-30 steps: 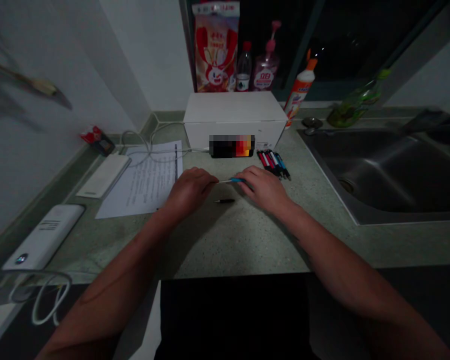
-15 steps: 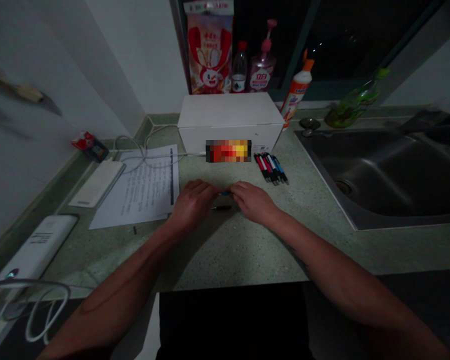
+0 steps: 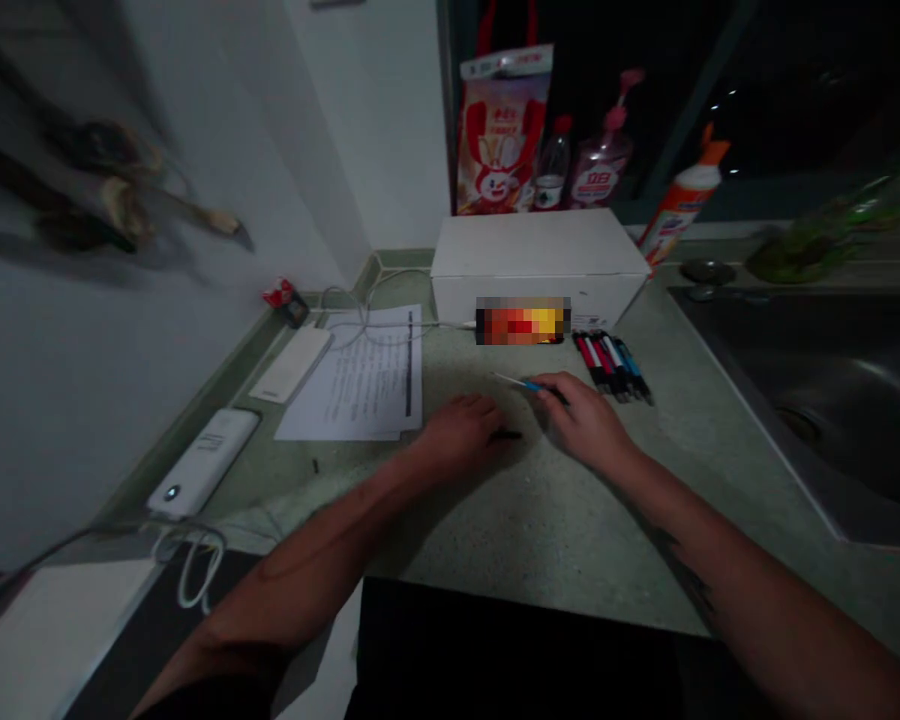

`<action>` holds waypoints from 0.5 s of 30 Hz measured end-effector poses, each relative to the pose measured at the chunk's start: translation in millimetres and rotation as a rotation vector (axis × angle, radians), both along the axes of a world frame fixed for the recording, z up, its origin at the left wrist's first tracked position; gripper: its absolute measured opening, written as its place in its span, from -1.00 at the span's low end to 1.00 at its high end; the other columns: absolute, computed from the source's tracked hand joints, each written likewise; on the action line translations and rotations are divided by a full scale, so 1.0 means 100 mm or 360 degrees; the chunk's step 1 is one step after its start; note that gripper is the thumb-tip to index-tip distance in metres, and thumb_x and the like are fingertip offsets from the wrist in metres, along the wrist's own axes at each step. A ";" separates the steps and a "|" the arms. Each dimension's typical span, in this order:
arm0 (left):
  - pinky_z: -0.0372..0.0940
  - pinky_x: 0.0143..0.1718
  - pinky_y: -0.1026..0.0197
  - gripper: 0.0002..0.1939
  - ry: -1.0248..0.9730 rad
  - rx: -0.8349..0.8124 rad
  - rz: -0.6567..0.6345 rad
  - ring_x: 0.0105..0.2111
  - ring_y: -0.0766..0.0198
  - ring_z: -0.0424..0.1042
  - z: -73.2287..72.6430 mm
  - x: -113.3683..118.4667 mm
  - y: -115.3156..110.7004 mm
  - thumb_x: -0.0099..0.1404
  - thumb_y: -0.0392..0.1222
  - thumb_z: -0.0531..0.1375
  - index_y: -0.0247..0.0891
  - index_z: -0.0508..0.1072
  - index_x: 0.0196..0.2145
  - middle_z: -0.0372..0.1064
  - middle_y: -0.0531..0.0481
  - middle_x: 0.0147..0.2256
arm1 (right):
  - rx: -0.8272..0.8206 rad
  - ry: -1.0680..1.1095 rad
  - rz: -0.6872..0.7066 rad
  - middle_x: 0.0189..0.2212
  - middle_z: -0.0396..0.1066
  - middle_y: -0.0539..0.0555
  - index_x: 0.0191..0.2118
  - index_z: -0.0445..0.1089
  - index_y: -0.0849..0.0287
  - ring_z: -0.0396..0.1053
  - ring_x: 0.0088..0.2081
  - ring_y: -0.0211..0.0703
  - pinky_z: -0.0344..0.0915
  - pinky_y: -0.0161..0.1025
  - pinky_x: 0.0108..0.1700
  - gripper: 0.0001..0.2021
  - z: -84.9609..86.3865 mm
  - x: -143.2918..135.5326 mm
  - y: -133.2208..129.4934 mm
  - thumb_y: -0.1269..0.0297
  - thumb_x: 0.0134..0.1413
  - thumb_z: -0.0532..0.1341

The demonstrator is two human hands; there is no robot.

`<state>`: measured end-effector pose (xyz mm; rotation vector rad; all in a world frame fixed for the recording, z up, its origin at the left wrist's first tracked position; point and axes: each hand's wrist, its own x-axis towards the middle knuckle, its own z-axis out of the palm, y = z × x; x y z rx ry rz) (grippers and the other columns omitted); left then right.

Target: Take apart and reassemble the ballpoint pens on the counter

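Left hand (image 3: pixel 463 428) moved off blue pen (image 3: pixel 533 386) to black piece (image 3: pixel 510 435); bottle (image 3: pixel 600 172) reads "立白".

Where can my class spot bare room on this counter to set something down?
Bare counter lies between the left forearm and right forearm, toward the front edge. Another free patch lies between the right forearm and the sink. It is crowded before the box, with phone and pens, and at left around the paper.

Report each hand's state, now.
Left hand: at the small black piece; whether gripping it cannot be told.
Right hand: closed, holding the blue pen part.
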<state>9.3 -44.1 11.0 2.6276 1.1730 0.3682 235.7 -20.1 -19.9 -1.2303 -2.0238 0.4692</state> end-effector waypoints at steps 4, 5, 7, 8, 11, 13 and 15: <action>0.39 0.01 0.05 -0.85 0.0145 0.0101 0.0062 -0.10 0.10 0.50 0.05 0.03 -0.08 0.46 -0.19 0.18 -0.24 0.55 -0.22 0.50 -0.06 -0.21 | 0.0025 -0.0030 0.0004 -0.14 0.57 0.19 -0.03 0.47 0.11 0.53 -0.11 0.09 0.43 -0.02 -0.08 -0.73 -0.01 0.01 -0.01 0.16 0.36 0.09; 0.39 0.02 0.07 -0.84 0.0146 0.0108 0.0078 -0.09 0.11 0.50 0.06 0.04 -0.09 0.48 -0.21 0.15 -0.21 0.54 -0.20 0.50 -0.04 -0.19 | 0.0032 -0.0030 -0.0008 -0.14 0.58 0.19 -0.03 0.48 0.11 0.54 -0.12 0.09 0.44 -0.02 -0.09 -0.73 -0.01 0.01 -0.01 0.16 0.35 0.09; 0.39 0.02 0.08 -0.83 0.0141 0.0081 0.0092 -0.08 0.12 0.50 0.06 0.06 -0.07 0.48 -0.20 0.14 -0.19 0.55 -0.21 0.51 -0.05 -0.17 | 0.0030 -0.0037 -0.0006 -0.14 0.58 0.18 -0.03 0.48 0.09 0.54 -0.12 0.10 0.45 -0.01 -0.08 -0.73 -0.02 0.01 0.00 0.15 0.34 0.09; 0.40 0.00 0.06 -0.85 0.0138 0.0040 0.0059 -0.09 0.10 0.50 0.07 0.05 -0.04 0.46 -0.18 0.18 -0.20 0.55 -0.21 0.52 -0.08 -0.17 | 0.0025 -0.0042 -0.0009 -0.14 0.59 0.17 -0.03 0.48 0.08 0.55 -0.12 0.10 0.46 0.00 -0.08 -0.73 -0.02 0.01 0.00 0.15 0.34 0.09; 0.41 0.03 -0.02 -0.78 -0.0021 0.0063 0.0134 -0.06 0.04 0.50 0.09 -0.15 0.05 0.39 -0.09 0.28 -0.26 0.54 -0.11 0.53 -0.14 -0.13 | 0.0007 -0.0051 -0.0020 -0.15 0.59 0.18 -0.04 0.49 0.08 0.55 -0.13 0.11 0.46 0.01 -0.10 -0.72 -0.03 0.01 0.00 0.13 0.35 0.09; 0.40 0.08 -0.03 -0.76 -0.0215 0.0244 0.0463 0.00 0.04 0.48 0.12 -0.46 0.01 0.42 -0.11 0.25 -0.25 0.50 -0.02 0.52 -0.17 -0.04 | 0.0009 -0.0052 -0.0015 -0.15 0.59 0.18 -0.04 0.49 0.07 0.56 -0.13 0.11 0.47 0.01 -0.11 -0.72 -0.03 0.01 0.00 0.11 0.35 0.09; 0.34 0.17 -0.09 -0.70 -0.0383 0.0564 0.1032 0.11 0.02 0.42 0.13 -0.87 -0.17 0.48 -0.15 0.15 -0.24 0.41 0.11 0.46 -0.22 0.07 | 0.0019 -0.0047 0.0001 -0.14 0.59 0.18 -0.03 0.49 0.05 0.56 -0.13 0.13 0.47 0.03 -0.12 -0.72 -0.02 0.02 -0.01 0.11 0.36 0.09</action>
